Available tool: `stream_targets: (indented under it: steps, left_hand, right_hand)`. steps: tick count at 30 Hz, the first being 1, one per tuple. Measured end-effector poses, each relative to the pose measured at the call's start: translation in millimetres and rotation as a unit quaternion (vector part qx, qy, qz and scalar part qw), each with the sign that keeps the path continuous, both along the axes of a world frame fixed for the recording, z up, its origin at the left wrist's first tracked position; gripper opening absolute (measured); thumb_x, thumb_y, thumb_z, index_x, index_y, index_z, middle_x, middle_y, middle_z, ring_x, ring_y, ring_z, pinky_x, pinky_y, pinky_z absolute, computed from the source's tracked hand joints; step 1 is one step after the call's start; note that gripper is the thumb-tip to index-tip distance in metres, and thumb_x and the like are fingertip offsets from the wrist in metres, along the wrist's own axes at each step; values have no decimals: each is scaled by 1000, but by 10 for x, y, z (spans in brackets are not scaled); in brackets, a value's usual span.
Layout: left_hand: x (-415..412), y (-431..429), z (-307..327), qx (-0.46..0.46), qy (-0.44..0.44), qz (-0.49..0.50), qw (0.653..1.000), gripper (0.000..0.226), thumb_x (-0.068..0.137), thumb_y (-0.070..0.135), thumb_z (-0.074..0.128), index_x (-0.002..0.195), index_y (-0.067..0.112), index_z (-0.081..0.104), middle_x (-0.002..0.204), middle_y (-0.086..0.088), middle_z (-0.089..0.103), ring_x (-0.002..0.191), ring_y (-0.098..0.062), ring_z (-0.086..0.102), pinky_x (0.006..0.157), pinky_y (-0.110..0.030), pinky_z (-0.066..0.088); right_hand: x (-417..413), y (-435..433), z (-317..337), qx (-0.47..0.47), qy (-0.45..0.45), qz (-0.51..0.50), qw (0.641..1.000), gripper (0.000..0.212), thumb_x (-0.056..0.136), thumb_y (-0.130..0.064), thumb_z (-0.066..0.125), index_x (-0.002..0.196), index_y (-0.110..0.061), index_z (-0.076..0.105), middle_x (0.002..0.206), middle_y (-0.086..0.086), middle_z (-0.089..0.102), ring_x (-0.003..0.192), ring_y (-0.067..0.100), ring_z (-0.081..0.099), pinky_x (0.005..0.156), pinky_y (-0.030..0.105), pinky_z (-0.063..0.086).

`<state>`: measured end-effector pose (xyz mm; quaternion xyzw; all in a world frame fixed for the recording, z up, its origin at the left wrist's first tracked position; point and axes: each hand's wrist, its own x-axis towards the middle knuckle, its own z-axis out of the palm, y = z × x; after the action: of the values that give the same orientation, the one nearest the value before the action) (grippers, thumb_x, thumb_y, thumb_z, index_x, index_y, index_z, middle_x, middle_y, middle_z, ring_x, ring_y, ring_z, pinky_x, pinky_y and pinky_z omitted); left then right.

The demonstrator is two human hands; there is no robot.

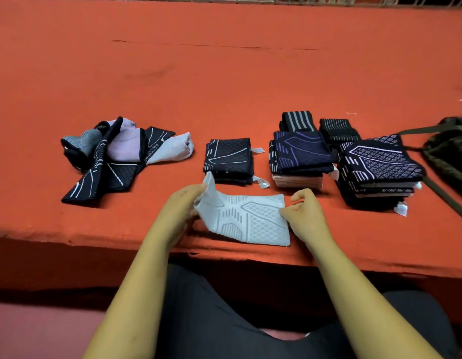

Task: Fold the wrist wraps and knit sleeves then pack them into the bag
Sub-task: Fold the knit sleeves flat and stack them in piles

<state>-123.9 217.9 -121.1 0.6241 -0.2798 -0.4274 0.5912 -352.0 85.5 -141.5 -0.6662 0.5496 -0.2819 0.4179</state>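
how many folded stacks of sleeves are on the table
3: the small stack at centre, a taller stack right of it, and the biggest stack beside the bag. None looks hidden.

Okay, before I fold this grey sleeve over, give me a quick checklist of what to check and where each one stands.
1. Grip of the left hand on the grey sleeve's left end: ok.
2. Pinch of the right hand on its right edge: ok.
3. Sleeve flat on the table: not ok, its left end is lifted and curled.
4. Room on the folded stack just behind it: ok.
5. Mouth of the bag open: cannot tell, it is only partly in view at far right.
6. Folding finished: not ok, the unfolded pile lies at left.
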Motion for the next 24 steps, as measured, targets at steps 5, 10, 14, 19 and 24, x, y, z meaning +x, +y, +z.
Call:
stream_targets:
  steps: [5,10,14,19,24]
  left_hand:
    - [-268,222,-224,-45,-107,-72,991,68,71,44,71,135,27,56,128,10,67,120,-6,61,101,-24,47]
    - [-461,185,-232,-74,-159,-92,980,75,77,44,66,146,26,45,148,8,52,139,-7,44,117,-27,32]
    - [-653,-32,-189,-90,-250,-148,953,64,93,41,56,150,44,28,163,20,16,149,4,7,118,-11,10]
    - [-891,-316,-302,-12,-426,-122,896,93,81,63,53,157,21,21,166,5,1,152,-10,-12,123,-30,-5]
    - [-861,-372,-389,13,-492,-167,854,126,60,84,46,158,16,7,166,0,-6,151,-16,-21,123,-37,-11]
  right_hand:
    - [-22,28,-25,-29,-51,15,998,19,76,2,67,81,-16,60,70,1,58,62,13,50,61,28,41]
    - [38,-10,12,-49,-111,25,992,15,81,1,69,86,-12,73,83,-6,71,73,0,61,74,15,47]
    - [54,-23,9,-22,-105,64,992,11,85,-5,67,82,-10,76,86,0,75,80,6,64,80,24,48]
    - [51,18,51,101,-116,70,986,58,93,-56,53,74,-7,78,81,2,77,86,12,69,85,26,48]
    - [81,50,83,90,-65,121,986,35,86,-36,73,66,-8,66,60,2,56,59,11,43,58,28,35]
